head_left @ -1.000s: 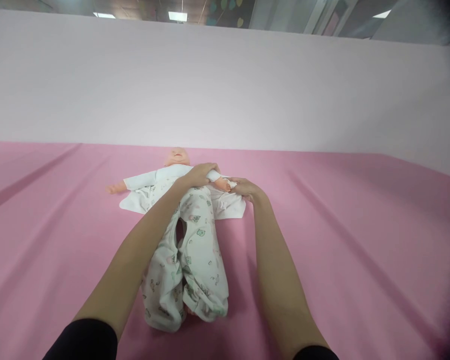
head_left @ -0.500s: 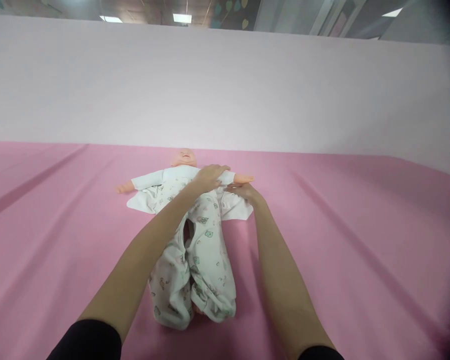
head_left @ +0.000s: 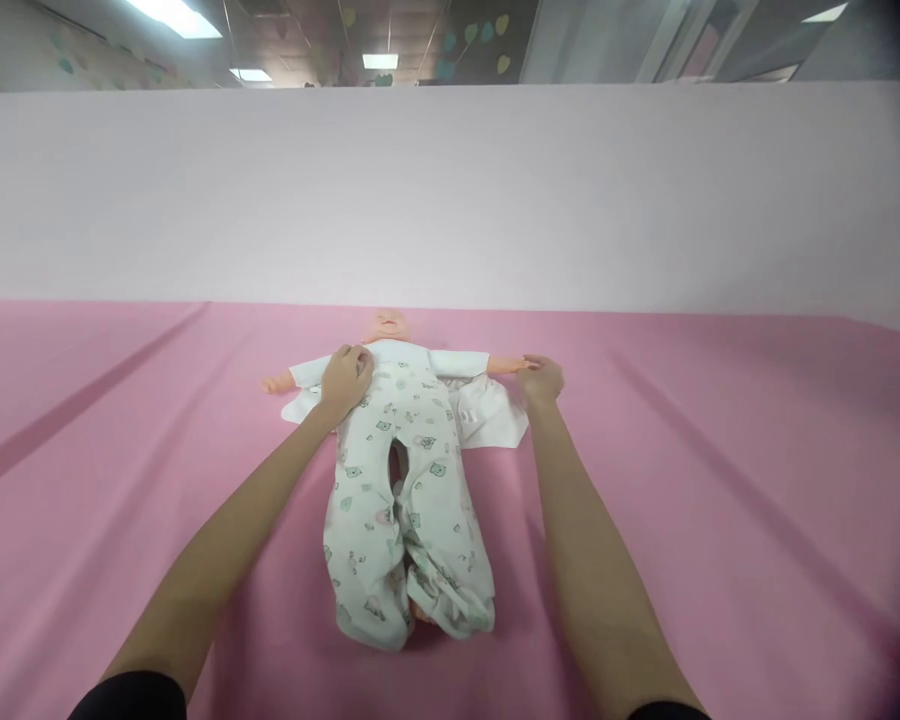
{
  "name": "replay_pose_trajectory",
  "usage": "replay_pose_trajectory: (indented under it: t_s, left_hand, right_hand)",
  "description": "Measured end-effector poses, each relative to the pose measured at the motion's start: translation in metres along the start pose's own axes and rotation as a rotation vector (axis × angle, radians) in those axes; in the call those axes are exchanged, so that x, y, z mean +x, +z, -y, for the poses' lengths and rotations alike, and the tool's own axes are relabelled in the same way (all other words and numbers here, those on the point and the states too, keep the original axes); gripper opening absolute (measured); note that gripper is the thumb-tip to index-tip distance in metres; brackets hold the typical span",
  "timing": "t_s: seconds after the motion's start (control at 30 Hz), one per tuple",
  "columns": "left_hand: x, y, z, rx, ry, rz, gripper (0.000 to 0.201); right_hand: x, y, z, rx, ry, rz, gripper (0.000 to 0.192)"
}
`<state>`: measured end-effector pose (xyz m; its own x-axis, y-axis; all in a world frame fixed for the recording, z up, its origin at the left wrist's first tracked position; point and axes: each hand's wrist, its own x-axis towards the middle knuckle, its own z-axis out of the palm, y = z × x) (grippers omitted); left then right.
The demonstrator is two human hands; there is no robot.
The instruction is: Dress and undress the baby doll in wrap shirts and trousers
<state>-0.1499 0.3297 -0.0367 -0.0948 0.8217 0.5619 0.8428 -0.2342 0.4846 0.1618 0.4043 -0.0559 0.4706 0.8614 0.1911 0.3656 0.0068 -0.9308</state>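
A baby doll (head_left: 390, 324) lies on its back with its head at the far end and its arms stretched sideways. It wears a white long-sleeved top (head_left: 457, 363) and white patterned baby trousers (head_left: 371, 500) that reach up over the chest and gape at the crotch. My left hand (head_left: 347, 378) is closed at the left edge of the chest, its fingers curled on the clothing. At the right, my right hand (head_left: 542, 380) pinches the doll's hand (head_left: 516, 365). White cloth (head_left: 491, 412) spreads beneath the right arm.
A pink sheet (head_left: 682, 520) with creases covers the surface under the doll. Behind its head rises a plain white panel (head_left: 450, 190). Ceiling lights (head_left: 380, 61) show above the panel.
My left hand has crossed from the doll's right-side arm to the left of its chest. My right hand has moved outward from under the sleeve to the doll's hand.
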Motion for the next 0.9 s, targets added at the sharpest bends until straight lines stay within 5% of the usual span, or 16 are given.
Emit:
replay_pose_trajectory:
  t_s: [0.07,0.13,0.2,0.33,0.47,0.77,0.9]
  left_hand:
    - [-0.015,-0.007,0.007,-0.03,-0.014,0.023,0.018]
    - [-0.028,-0.012,0.013,-0.047,-0.04,0.062,0.023]
    - [-0.041,-0.015,0.018,-0.036,-0.08,0.09,0.03]
    - [-0.058,-0.018,0.029,-0.056,-0.055,0.087,0.038]
    - [-0.066,-0.022,0.032,-0.205,0.029,0.095,0.035]
    - [-0.094,-0.03,0.021,-0.195,0.103,-0.001,0.027]
    - [-0.115,-0.041,0.014,-0.159,0.111,0.083,0.024]
  right_hand:
    - [-0.004,0.004,0.012,-0.023,-0.058,-0.223,0.04]
    - [-0.019,0.014,0.028,0.001,-0.229,-0.313,0.043]
    - [-0.043,0.033,0.044,0.051,-0.481,-0.205,0.039]
    - [-0.094,0.071,0.057,0.016,-0.774,0.279,0.029]
    - [-0.116,0.076,0.047,-0.026,-0.78,0.306,0.026]
    - [-0.148,0.034,0.02,-0.014,-0.673,0.33,0.03]
    - [-0.173,0.019,0.007,0.004,-0.602,0.357,0.028]
